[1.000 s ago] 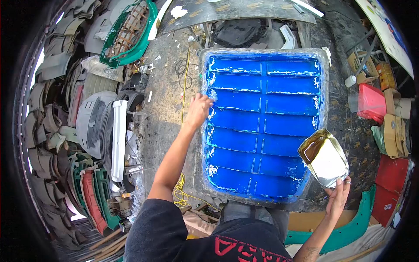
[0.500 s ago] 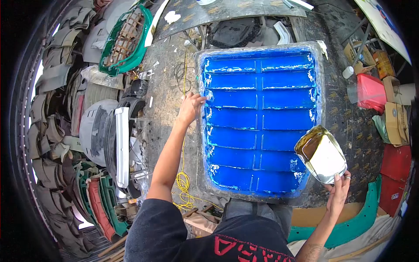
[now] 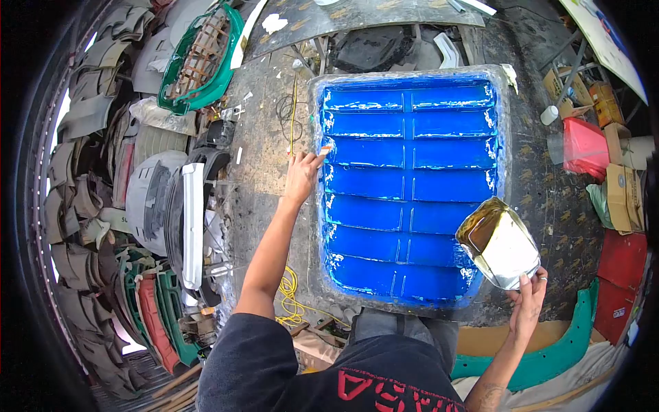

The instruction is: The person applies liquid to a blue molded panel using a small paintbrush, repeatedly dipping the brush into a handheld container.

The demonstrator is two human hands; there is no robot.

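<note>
A large blue ribbed mould (image 3: 371, 187) with a rough greyish rim lies in front of me. White smears run along its ribs and sides. At its left edge, my left hand (image 3: 302, 175) is closed on a small tool with an orange-and-white end (image 3: 325, 149); its exact kind is too small to make out. My right hand (image 3: 527, 302) grips the lower edge of an open metal tin (image 3: 509, 247), tilted over the mould's lower right corner. The tin's inside looks golden brown.
Yellow cord (image 3: 292, 295) lies coiled at the mould's lower left. Stacked curved panels (image 3: 82, 172) line the left side. A green frame (image 3: 237, 34) stands at upper left, and a green curved part (image 3: 549, 360) at lower right. Cardboard boxes (image 3: 625, 196) and a red bag (image 3: 583, 147) are at right.
My left hand has shifted slightly, and the tool's orange-and-white end now shows at the mould's left edge. The tin in my right hand has moved a little left.
</note>
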